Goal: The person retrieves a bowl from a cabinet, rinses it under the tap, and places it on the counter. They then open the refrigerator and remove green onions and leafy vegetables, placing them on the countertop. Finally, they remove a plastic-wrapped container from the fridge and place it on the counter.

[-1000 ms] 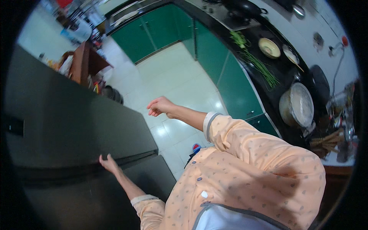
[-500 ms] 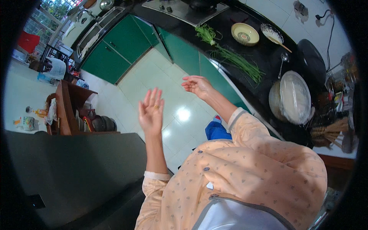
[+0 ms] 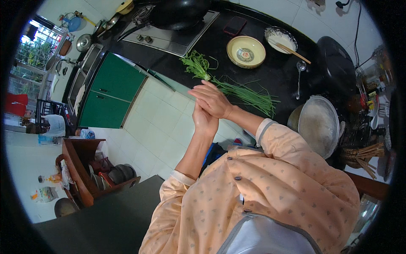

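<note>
My left hand (image 3: 205,121) and my right hand (image 3: 216,101) meet palm to palm in front of the counter edge. The right hand lies across the left, its fingers stretched out and pointing left. Most of the left hand's fingers are hidden behind it; its wrist and the heel of its palm show below. Neither hand holds anything that I can see. Just beyond them on the black counter lie a bunch of leafy greens (image 3: 196,65) and a bundle of long green scallions (image 3: 249,96). A yellow patterned bowl (image 3: 232,50) stands behind the scallions.
A phone (image 3: 235,26), a white-smeared bowl with chopsticks (image 3: 280,38), a spoon (image 3: 299,78) and a large metal pot (image 3: 319,127) share the counter. At the far left a black wok (image 3: 179,15) sits on the stove (image 3: 169,42). A wooden cabinet (image 3: 78,165) holds pans.
My hands were apart with fingers spread; now they have come together, the right over the left. The view has turned, showing more of the stove and wok.
</note>
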The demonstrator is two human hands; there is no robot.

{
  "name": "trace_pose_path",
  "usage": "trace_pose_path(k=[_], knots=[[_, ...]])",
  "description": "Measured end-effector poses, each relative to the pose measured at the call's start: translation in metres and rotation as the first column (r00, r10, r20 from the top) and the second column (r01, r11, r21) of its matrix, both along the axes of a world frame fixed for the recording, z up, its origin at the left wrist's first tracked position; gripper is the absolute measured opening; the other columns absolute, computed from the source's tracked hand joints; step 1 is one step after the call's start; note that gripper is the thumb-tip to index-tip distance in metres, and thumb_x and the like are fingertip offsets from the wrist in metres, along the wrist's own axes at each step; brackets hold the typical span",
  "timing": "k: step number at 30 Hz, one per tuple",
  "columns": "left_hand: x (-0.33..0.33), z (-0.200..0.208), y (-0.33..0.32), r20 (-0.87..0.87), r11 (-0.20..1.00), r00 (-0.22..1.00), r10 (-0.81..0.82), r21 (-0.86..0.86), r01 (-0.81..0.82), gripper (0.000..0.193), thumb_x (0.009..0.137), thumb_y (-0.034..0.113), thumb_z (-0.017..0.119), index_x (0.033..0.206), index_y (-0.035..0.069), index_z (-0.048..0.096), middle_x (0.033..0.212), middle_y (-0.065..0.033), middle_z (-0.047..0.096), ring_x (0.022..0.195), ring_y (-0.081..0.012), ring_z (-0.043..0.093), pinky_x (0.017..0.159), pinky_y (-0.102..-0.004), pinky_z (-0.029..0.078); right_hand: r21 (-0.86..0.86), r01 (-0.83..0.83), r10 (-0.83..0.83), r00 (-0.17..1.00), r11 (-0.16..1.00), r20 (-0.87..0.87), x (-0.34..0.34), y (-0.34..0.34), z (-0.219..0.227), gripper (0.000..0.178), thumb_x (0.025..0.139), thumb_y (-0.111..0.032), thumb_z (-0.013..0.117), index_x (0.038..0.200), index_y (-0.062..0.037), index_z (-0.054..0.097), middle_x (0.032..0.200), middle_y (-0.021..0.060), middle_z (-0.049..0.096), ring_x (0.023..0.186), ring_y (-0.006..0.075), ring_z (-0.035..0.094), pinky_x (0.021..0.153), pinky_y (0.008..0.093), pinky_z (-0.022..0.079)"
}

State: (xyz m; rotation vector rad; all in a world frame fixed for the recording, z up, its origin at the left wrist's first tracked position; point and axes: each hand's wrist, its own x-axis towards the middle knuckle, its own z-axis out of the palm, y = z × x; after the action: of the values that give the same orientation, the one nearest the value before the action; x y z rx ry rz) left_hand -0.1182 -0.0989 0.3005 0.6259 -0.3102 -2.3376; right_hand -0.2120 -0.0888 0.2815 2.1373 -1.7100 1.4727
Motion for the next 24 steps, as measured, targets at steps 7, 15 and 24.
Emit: trace_pose_path(k=[7,15,24], knots=[[-0.001,-0.015,-0.076,0.482,0.887,0.84,-0.251,-0.233,0.399,0.032,0.088,0.027,0.046,0.11,0.005,0.053,0.107,-0.0096,0.059,0.102,-0.0181,0.054,0.085,-0.0303,0.038,0.341,0.301,-0.386,0.896,0.891,0.218,-0.046,-0.056,-0.049,0.022,0.08,-0.019,0.053,0.088,-0.0013,0.062,0.087,0.0103,0.061,0.09,0.0267,0.054,0.078,0.0381,0.043],[0.006,-0.029,-0.23,0.699,0.821,0.704,-0.123,-0.327,0.468,0.018,0.085,0.01,0.047,0.094,0.0,0.059,0.084,-0.0112,0.065,0.075,-0.015,0.061,0.07,-0.0241,0.043,0.679,0.526,-0.498,0.826,0.512,-0.264,-0.068,-0.138,-0.081,0.022,0.068,-0.018,0.067,0.079,-0.0026,0.056,0.083,0.0147,0.059,0.086,0.0331,0.054,0.072,0.0394,0.047],[-0.029,-0.039,-0.28,0.68,0.74,0.633,-0.37,-0.197,0.644,0.014,0.084,0.009,0.052,0.089,-0.001,0.061,0.08,-0.0107,0.065,0.071,-0.0141,0.061,0.067,-0.0231,0.045,0.288,-0.242,-0.312,-0.066,0.927,0.948,-0.106,-0.136,-0.052,0.018,0.084,-0.006,0.052,0.099,0.0031,0.056,0.095,0.0075,0.061,0.083,0.014,0.057,0.077,0.0273,0.044]])
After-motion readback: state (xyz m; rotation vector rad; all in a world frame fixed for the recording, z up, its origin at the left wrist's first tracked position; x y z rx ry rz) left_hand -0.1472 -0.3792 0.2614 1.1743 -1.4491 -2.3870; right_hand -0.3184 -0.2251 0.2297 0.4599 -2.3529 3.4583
